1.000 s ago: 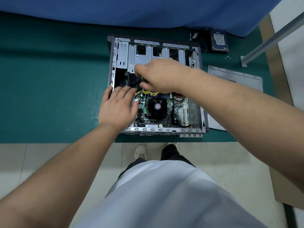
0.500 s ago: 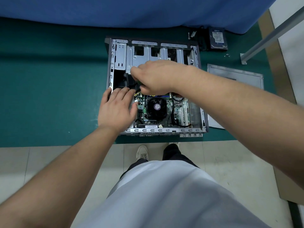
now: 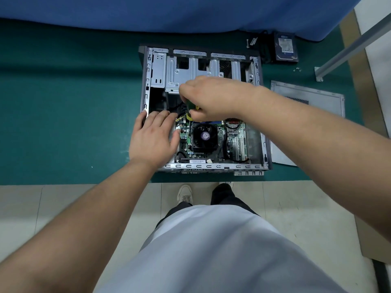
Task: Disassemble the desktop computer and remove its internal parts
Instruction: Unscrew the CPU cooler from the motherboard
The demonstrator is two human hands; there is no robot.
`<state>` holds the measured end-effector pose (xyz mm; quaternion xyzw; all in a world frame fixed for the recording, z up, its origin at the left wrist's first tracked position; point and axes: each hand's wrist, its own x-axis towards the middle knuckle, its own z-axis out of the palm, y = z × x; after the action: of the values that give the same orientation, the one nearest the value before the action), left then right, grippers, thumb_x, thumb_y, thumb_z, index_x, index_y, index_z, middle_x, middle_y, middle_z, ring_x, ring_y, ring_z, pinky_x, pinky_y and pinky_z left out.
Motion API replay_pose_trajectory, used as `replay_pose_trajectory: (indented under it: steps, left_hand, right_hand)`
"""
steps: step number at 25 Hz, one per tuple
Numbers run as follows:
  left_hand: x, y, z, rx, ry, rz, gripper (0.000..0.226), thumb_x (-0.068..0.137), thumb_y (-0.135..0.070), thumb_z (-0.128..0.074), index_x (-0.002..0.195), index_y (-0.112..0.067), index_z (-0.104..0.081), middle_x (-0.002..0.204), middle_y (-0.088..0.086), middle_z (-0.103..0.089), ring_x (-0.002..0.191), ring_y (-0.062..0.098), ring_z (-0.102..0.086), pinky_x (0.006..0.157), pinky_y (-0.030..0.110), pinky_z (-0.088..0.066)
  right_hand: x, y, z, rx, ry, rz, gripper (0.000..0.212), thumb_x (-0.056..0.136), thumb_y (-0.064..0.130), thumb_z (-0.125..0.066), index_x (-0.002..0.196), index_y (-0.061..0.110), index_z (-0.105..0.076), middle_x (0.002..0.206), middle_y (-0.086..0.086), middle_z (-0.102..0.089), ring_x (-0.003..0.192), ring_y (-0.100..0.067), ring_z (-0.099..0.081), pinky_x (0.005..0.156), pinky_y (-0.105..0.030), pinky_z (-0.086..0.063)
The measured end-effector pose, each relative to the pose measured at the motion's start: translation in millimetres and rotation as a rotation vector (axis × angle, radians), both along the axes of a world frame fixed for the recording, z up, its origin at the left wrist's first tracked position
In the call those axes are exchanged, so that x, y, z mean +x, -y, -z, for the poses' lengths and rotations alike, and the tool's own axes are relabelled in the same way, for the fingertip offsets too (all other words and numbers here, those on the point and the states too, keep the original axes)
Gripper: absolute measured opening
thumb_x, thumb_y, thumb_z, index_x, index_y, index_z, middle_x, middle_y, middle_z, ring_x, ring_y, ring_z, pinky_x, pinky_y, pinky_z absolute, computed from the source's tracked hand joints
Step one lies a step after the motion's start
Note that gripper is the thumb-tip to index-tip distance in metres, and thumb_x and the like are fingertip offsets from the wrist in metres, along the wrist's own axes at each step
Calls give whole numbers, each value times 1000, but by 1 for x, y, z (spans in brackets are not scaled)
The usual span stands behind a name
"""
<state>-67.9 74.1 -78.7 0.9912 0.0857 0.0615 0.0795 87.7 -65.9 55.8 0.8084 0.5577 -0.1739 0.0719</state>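
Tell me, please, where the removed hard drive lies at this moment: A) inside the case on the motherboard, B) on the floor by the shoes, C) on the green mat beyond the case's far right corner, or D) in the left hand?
C: the hard drive lies on the green mat just past the far right corner of the case.

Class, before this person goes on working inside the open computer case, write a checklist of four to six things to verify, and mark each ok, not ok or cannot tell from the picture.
1. Grey metal side panel off the open grey metal computer case: ok, it lies on the green mat.
2. Case steadied: ok, left hand rests flat on its left edge.
3. Tool gripped: ok, right hand holds a green and yellow screwdriver handle.
4. Tip seated on a screw: cannot tell, hidden.
5. Black round cooler fan untouched: ok.
6. Power cable unplugged: cannot tell.
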Motion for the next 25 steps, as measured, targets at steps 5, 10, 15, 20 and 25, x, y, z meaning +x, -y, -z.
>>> replay_pose_trajectory:
  steps: [5, 10, 15, 20, 25]
  left_hand:
    - [0, 0, -1, 6, -17, 1, 50, 104, -48, -35, 147, -27, -51, 147, -3, -56, 138, 19, -46, 125, 46, -19]
    - [0, -1, -1, 6, -20, 3, 51, 104, -48, -34, 147, -26, -51, 147, -3, -56, 138, 19, -46, 125, 46, -19]
    - [0, 0, -2, 3, -37, 0, 51, 103, -48, -35, 147, -27, -50, 148, -4, -55, 139, 19, -45, 125, 46, -18]
    - [0, -1, -2, 2, -42, 2, 51, 104, -48, -35, 148, -27, -49, 148, -4, -55, 139, 18, -45, 125, 46, -18]
    - [-1, 0, -1, 5, -30, 4, 50, 103, -47, -37, 147, -27, -50, 147, -4, -55, 138, 19, -46, 124, 47, -19]
  right_hand:
    - [-12, 14, 20, 232, -84, 244, 37, 99, 38, -56, 128, 18, -43, 117, -8, -52, 82, -28, -56, 71, -39, -45]
    - [-32, 25, 47, 655, -285, 743, 42, 95, 35, -68, 129, 21, -46, 94, 5, -64, 80, -18, -64, 67, -33, -48]
    - [-41, 39, 65, 796, -305, 906, 42, 104, 31, -55, 141, 19, -39, 81, 5, -62, 65, -8, -60, 59, -25, -46]
    - [-41, 53, 70, 841, -421, 1047, 39, 106, 29, -53, 140, 20, -37, 99, -5, -69, 81, -23, -74, 78, -48, -60]
    - [-43, 61, 77, 833, -448, 1093, 38, 106, 30, -53, 140, 20, -38, 100, -1, -70, 72, -13, -74, 70, -33, -61]
